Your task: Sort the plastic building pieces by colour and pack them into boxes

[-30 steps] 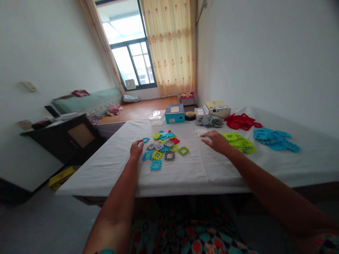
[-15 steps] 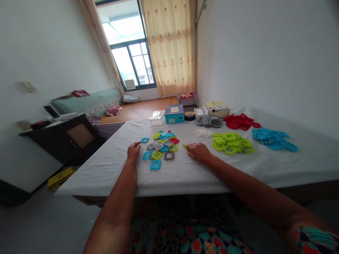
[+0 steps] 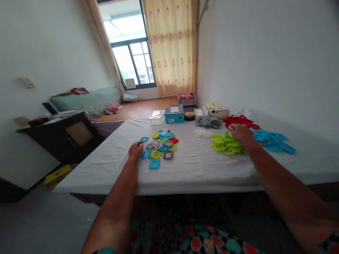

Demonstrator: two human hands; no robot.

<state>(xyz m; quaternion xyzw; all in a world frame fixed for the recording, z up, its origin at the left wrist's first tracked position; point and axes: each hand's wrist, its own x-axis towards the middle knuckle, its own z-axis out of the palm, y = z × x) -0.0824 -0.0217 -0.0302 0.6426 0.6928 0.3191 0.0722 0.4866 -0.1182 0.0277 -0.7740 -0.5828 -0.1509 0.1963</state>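
Observation:
My right hand is over the pile of lime-green interlocking plastic pieces, its fingers pinching one green piece held on edge. My left hand rests on the cloth at the left side of a mixed pile of blue, green, grey, red and white pieces. Its fingers are curled together, and whatever may be in them is hidden. Just beyond those fingertips lies a blue frame-shaped piece. Square frame pieces, such as a blue one, lie at the mixed pile's near edge.
Sorted piles of white frames, grey pieces, red pieces and blue pieces lie on the white-covered table. Behind stand a clear plastic box, a blue box, a round tin and a yellow box.
My right hand has moved right from beside the mixed pile to the green pile, with a green piece in its fingers. My left hand has shifted slightly right and stays beside the mixed pile.

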